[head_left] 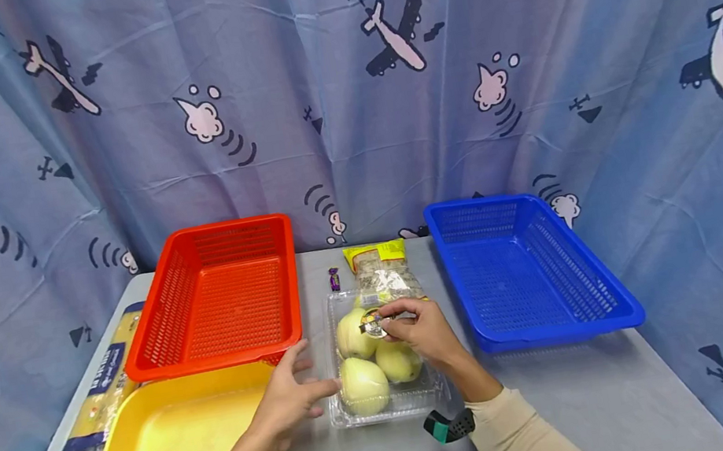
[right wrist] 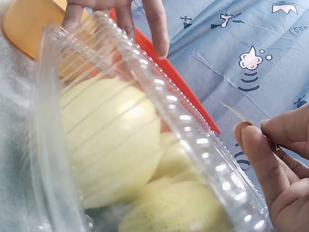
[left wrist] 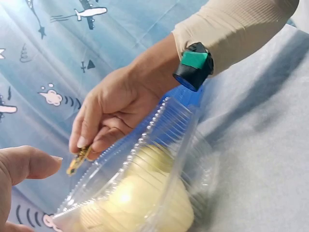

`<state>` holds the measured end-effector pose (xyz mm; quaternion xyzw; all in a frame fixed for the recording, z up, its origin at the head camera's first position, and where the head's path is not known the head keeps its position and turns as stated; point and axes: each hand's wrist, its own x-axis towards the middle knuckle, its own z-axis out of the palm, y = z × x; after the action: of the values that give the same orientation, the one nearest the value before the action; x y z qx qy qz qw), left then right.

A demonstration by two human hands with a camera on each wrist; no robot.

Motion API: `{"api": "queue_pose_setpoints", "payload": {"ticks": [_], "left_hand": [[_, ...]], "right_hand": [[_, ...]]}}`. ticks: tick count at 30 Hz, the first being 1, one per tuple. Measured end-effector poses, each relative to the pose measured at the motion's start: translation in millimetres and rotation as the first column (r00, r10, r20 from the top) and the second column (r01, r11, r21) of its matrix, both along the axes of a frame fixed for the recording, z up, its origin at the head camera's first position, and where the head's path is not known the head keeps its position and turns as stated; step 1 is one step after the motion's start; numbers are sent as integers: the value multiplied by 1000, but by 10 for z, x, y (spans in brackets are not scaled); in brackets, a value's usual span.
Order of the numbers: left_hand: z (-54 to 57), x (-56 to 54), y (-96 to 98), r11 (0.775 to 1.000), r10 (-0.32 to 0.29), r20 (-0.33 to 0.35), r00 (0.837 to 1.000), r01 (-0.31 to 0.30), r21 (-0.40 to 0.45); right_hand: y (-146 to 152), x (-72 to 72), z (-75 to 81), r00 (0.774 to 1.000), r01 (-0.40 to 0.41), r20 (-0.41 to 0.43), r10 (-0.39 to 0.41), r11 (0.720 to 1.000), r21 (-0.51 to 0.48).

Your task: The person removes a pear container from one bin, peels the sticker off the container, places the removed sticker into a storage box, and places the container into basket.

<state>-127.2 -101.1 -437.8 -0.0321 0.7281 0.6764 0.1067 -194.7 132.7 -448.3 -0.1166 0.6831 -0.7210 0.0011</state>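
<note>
Your right hand (head_left: 422, 331) pinches a small, partly covered packet (head_left: 371, 324), clear box (head_left: 393, 412) below that grip, left hand (head_left: 290, 399) spread wide leftward.

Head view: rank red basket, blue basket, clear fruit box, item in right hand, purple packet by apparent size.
1. Red basket, blue basket: too alike to rank
2. Clear fruit box
3. Held item, partly covered
4. Purple packet

Blue curtain (head_left: 290, 142) w/ plane & cloud print behind lt. grey tabletop (head_left: 613, 399)

small flat item (head_left: 372, 324), pinched over clear box (head_left: 392, 415)
</note>
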Motion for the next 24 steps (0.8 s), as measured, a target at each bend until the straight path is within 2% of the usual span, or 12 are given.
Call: {"api": "queue_pose_setpoints", "payload": {"ticks": [8, 16, 24], "left_hand": [[168, 50, -85, 1000, 11, -48, 999, -10, 19], [350, 97, -250, 999, 7, -97, 995, -2, 47], [421, 109, -413, 997, -9, -168, 986, 21, 71]], "right_hand": [[1, -4, -20, 1000, -6, 4, 6, 1000, 9], [2, -10, -37, 1000, -14, 7, 14, 1000, 13], [-2, -13, -17, 1000, -4, 7, 4, 1000, 11]]}}
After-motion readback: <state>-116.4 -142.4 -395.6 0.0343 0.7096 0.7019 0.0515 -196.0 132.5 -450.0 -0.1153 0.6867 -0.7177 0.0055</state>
